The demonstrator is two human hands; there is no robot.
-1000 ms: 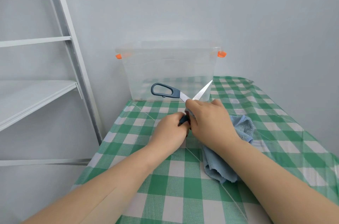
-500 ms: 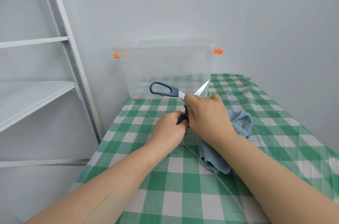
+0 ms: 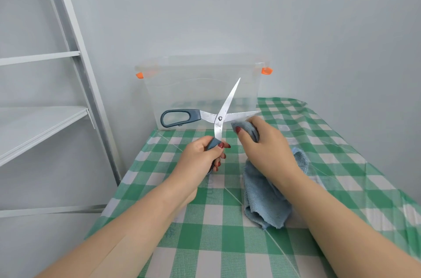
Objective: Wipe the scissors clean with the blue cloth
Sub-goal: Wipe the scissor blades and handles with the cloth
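Just above the checked counter, the left hand is wrapping its grip fully round one handle of the scissors. It is holding them in the air with the blades spread wide, probably so that each blade is lying exposed for wiping. The right hand is pinching a fold of the blue cloth in a curled grip at the level blade, touching its underside as far as I can judge. The rest of the cloth is trailing down onto the counter. One blade is pointing up and the free handle is jutting left. Behind, a clear bin is standing against the wall, with a grey rack beside it.
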